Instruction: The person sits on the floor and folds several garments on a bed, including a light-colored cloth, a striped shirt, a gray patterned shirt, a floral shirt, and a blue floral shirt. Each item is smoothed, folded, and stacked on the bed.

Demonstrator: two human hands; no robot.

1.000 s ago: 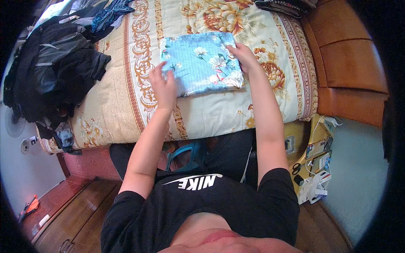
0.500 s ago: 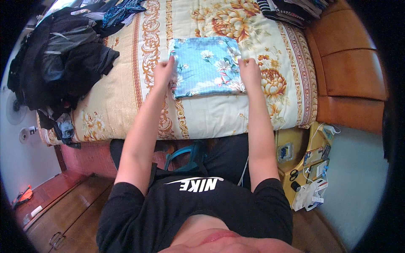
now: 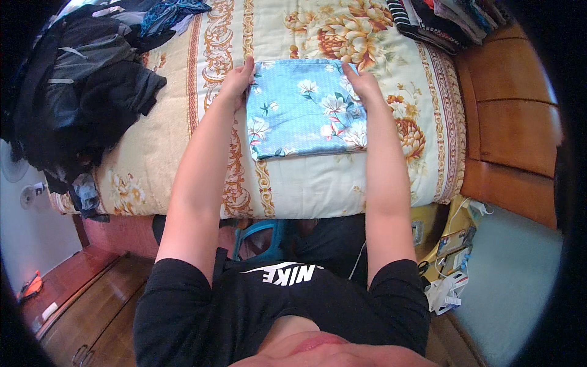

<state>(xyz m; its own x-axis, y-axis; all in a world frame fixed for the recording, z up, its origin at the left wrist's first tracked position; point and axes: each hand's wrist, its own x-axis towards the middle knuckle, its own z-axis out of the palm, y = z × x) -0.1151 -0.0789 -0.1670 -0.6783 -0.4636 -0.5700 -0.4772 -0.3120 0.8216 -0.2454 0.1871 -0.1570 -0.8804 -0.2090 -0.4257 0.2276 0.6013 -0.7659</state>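
Note:
A folded light-blue cloth (image 3: 293, 116) with white flowers and pink and green leaves lies flat on the flowered bedspread (image 3: 306, 183), roughly squared off. At its far left corner is my left hand (image 3: 237, 82), thumb up along the edge and fingers curled at the side. My right hand (image 3: 362, 84) grips the far right corner, its thumb resting on top and the other fingers partly hidden. Both forearms reach straight over the bed, one on each side of the cloth.
A loose heap of dark clothes (image 3: 79, 104) covers the bed's left side, with a blue patterned garment (image 3: 174, 15) beyond it. Stacked folded clothes (image 3: 428, 24) sit at the far right by the brown headboard (image 3: 510, 104). A teal chair (image 3: 260, 238) shows below the bed edge.
Both hands have slid away from me along the cloth's sides to its far corners. The bed and the cloth appear slightly lower in the view.

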